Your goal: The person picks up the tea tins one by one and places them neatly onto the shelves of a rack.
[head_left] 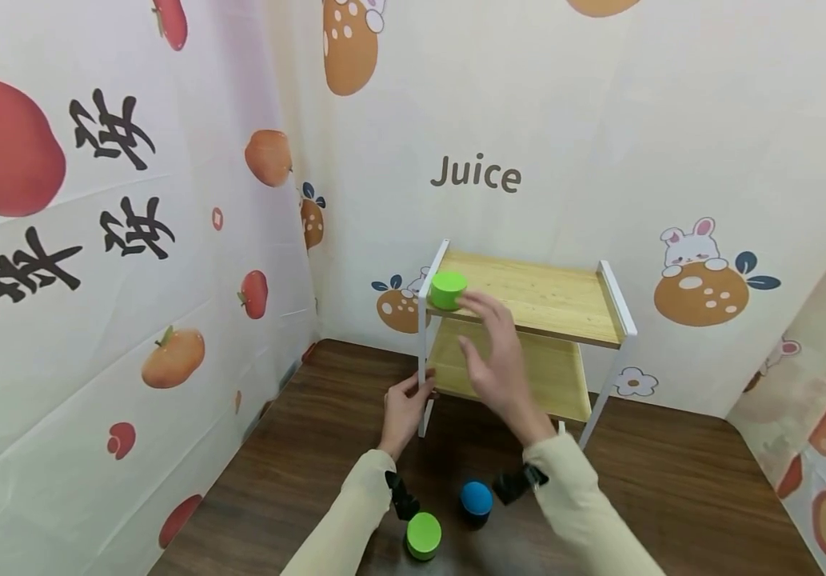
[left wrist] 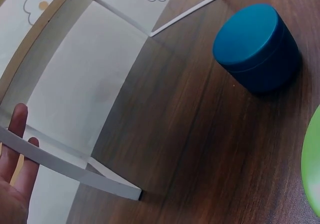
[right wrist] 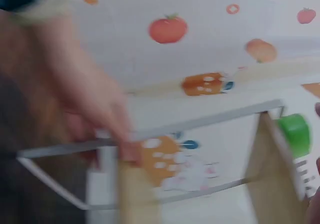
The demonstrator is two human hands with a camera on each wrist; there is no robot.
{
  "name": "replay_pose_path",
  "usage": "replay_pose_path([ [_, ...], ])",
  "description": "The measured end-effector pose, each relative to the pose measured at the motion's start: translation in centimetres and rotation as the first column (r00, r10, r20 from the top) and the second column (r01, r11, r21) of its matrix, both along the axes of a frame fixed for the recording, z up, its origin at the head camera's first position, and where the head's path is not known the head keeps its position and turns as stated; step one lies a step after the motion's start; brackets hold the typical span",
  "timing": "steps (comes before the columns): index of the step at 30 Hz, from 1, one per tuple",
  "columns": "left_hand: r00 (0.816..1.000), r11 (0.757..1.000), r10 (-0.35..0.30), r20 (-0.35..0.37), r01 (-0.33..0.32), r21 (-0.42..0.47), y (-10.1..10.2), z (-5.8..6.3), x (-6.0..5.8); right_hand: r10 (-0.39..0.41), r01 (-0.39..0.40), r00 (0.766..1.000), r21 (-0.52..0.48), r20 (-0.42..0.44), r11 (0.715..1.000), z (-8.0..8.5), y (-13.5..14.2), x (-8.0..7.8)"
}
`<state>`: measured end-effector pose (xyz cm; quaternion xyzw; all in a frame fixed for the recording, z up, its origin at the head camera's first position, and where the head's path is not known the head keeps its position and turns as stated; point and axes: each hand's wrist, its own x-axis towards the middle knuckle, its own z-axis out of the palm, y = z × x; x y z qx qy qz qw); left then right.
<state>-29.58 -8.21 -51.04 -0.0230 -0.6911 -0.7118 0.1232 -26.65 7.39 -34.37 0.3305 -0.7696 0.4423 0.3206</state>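
Note:
A two-tier shelf rack with wooden boards (head_left: 535,292) and a white metal frame stands against the back wall. My left hand (head_left: 404,412) holds the rack's front left upright (left wrist: 60,166), with fingers behind it in the left wrist view. One round green tin (head_left: 448,290) sits at the left front corner of the top board. Just right of that tin is my right hand (head_left: 502,372), fingers extended and thumb apart, holding nothing. Whether a fingertip touches the tin, I cannot tell. The right wrist view is blurred; it shows the tin (right wrist: 295,135) on the board.
On the dark wooden table (head_left: 326,464), a blue tin (head_left: 476,500) and a second green tin (head_left: 423,536) stand in front of the rack, between my forearms. Fruit-printed curtains (head_left: 600,160) enclose the table at the back and both sides.

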Motion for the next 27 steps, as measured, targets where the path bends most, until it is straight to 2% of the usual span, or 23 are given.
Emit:
replay_pose_path([
  [3, 1.0, 1.0, 0.009, -0.026, -0.008, 0.001, -0.1, 0.2, -0.1, 0.075, -0.075, 0.997, -0.012, 0.008, 0.997, -3.7, 0.8, 1.7],
  [8, 1.0, 1.0, 0.013, -0.016, -0.013, -0.016, -0.2, 0.3, -0.1, 0.078, -0.071, 0.979, -0.043, 0.188, 0.997, -11.3, 2.7, 3.7],
  [13, 0.999, 0.999, 0.028, -0.025, -0.028, -0.026, 0.0, 0.5, -0.1, 0.035, 0.003, 0.934, -0.104, 0.355, 0.995, -18.5, 4.1, 5.9],
  [15, 0.999, 0.999, 0.025, -0.037, -0.026, -0.019, 0.1, 0.5, -0.1, 0.022, 0.041, 0.902, -0.136, 0.431, 0.99, -20.8, 4.4, 6.7],
  [18, 0.999, 1.0, 0.021, -0.042, -0.022, -0.012, 0.3, 0.6, -0.1, 0.023, 0.092, 0.837, -0.182, 0.547, 0.979, -23.1, 4.5, 7.9],
  [21, 0.999, 1.0, 0.024, -0.023, -0.025, -0.011, 0.4, 0.5, -0.1, 0.025, 0.125, 0.773, -0.191, 0.633, 0.974, -24.4, 4.4, 8.9],
  [22, 1.0, 1.0, 0.026, -0.015, -0.026, -0.011, 0.5, 0.4, 0.0, 0.023, 0.13, 0.759, -0.185, 0.651, 0.974, -24.7, 4.4, 9.1],
  [24, 1.0, 1.0, 0.025, -0.007, -0.025, -0.005, 0.5, 0.3, 0.1, 0.013, 0.14, 0.743, -0.174, 0.669, 0.975, -25.2, 4.3, 9.6],
  [27, 1.0, 1.0, 0.019, -0.017, -0.019, 0.008, 0.7, 0.1, 0.1, -0.018, 0.152, 0.742, -0.142, 0.671, 0.978, -25.7, 4.2, 10.0],
])
